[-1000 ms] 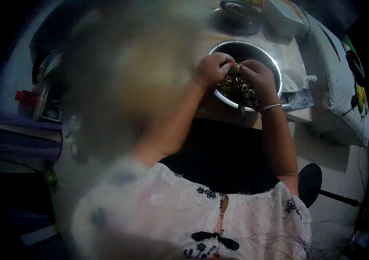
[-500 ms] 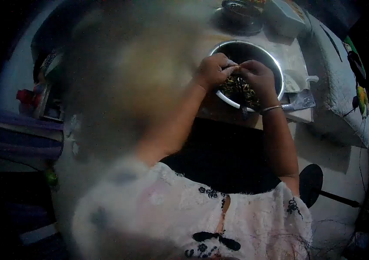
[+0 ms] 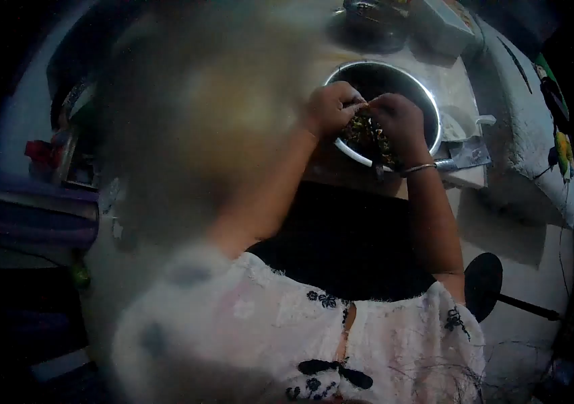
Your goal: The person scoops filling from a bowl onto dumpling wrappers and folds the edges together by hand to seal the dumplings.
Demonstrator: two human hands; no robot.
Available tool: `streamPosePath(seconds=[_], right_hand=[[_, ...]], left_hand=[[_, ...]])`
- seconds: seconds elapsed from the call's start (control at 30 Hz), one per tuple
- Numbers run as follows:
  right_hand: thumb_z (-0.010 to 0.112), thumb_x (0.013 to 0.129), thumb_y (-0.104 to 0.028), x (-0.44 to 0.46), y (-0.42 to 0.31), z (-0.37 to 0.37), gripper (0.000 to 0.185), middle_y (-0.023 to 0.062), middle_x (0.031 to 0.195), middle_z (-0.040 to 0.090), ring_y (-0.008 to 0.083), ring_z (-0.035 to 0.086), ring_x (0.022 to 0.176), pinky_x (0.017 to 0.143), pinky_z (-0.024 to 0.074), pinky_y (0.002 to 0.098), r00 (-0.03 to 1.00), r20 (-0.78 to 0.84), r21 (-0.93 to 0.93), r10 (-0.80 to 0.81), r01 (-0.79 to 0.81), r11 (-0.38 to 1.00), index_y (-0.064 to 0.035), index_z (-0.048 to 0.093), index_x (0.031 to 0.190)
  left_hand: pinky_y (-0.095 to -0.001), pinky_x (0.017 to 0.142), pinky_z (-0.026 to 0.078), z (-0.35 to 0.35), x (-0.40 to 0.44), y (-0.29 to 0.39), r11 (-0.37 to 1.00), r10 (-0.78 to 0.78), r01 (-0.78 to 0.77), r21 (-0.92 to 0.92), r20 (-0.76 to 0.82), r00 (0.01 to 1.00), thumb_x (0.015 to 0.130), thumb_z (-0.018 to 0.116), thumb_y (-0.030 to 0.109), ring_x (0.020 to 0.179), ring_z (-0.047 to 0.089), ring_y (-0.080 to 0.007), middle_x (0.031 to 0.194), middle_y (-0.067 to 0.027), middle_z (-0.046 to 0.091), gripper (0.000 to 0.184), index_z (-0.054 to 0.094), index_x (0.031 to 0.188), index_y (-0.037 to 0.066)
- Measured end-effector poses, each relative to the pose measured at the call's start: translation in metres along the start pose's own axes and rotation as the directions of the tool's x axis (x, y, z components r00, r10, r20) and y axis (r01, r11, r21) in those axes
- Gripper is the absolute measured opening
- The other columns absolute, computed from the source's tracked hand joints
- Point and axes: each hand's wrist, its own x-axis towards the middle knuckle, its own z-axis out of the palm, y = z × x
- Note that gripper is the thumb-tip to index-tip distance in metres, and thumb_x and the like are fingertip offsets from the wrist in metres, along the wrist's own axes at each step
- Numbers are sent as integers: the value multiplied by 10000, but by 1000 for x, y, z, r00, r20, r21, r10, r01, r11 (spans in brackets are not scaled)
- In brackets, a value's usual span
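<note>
Over a round metal bowl (image 3: 437, 124) my left hand (image 3: 332, 108) and my right hand (image 3: 400, 121) meet, fingertips pinched close together. What lies between the fingertips is too small and dark to make out. Inside the bowl, below the hands, is a chopped green and brown mixture (image 3: 361, 135). A dark utensil (image 3: 376, 145) stands in the mixture and reaches over the near rim. My right wrist wears a bangle and is beside the bowl's right edge.
Right of the bowl are a white container with a handle (image 3: 458, 124) and a flat metallic packet (image 3: 470, 156). Behind it stand a dark round vessel (image 3: 371, 27) and a white box (image 3: 442, 27). A round black disc on a rod (image 3: 483, 287) is at lower right. Blur covers the left.
The pale piece seen between my fingertips a second ago is now hidden. My fingertips have drawn closer together, and my right hand has turned slightly inward.
</note>
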Motion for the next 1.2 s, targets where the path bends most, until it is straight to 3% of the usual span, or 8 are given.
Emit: streamPosePath(seconds=[0.13,0.27,0.37,0.43,0.57,0.77,0.93,1.2], right_hand=[[705,733,-109,1,4,1,93,93,788,644,232,641,727,650,510,308,994,2,-95,-111,111,989,-81,656,806],[714,731,-123,1,6,1,108,100,795,643,245,638,736,642,508,309,993,31,-117,-114,116,986,-75,650,803],[714,740,-126,0,3,1,126,92,805,647,221,640,752,659,507,303,997,29,-83,-77,79,993,-70,651,835],[718,749,-141,-2,-5,-1,154,81,809,650,191,639,763,679,506,296,997,51,34,52,-54,998,-62,652,863],[725,751,-158,-1,8,5,184,69,822,653,163,636,774,694,505,289,999,37,133,26,-30,991,-59,652,888],[726,746,-174,-2,1,2,168,83,808,633,212,629,732,650,497,301,1000,22,-11,7,-6,1000,-67,656,856],[716,738,-172,-2,4,1,139,90,786,621,252,621,719,622,488,314,991,20,-70,-135,136,988,-68,649,802],[715,737,-146,-2,3,1,127,97,787,632,236,626,721,638,493,310,995,49,-109,-83,88,990,-69,656,819]], left_hand=[[-329,634,489,-2,1,1,998,-4,6,-65,35,999,704,717,131,709,624,-236,770,-93,635,104,662,774,77],[-326,646,491,-5,1,0,998,8,-3,-69,80,997,727,712,88,716,616,-219,764,-90,626,91,655,784,49],[-333,664,496,-3,3,-1,1000,-29,30,-9,90,995,723,704,121,738,622,-234,793,-101,638,106,671,807,68],[-337,677,501,-2,3,0,997,-67,64,32,80,995,712,699,145,748,626,-252,810,-109,643,123,681,818,85],[-337,708,505,-1,7,-7,995,-86,91,-43,103,991,717,696,149,781,630,-247,838,-103,652,149,687,854,91],[-333,701,503,-4,5,-3,996,-78,82,-19,131,988,704,707,116,784,633,-230,837,-106,653,150,686,848,79],[-322,671,499,-3,4,-5,997,-69,71,-16,126,990,688,718,89,759,632,-226,808,-111,648,127,683,810,74],[-335,658,498,-4,3,-3,990,-46,61,-125,122,992,701,711,105,725,630,-228,787,-110,647,103,678,791,69]])
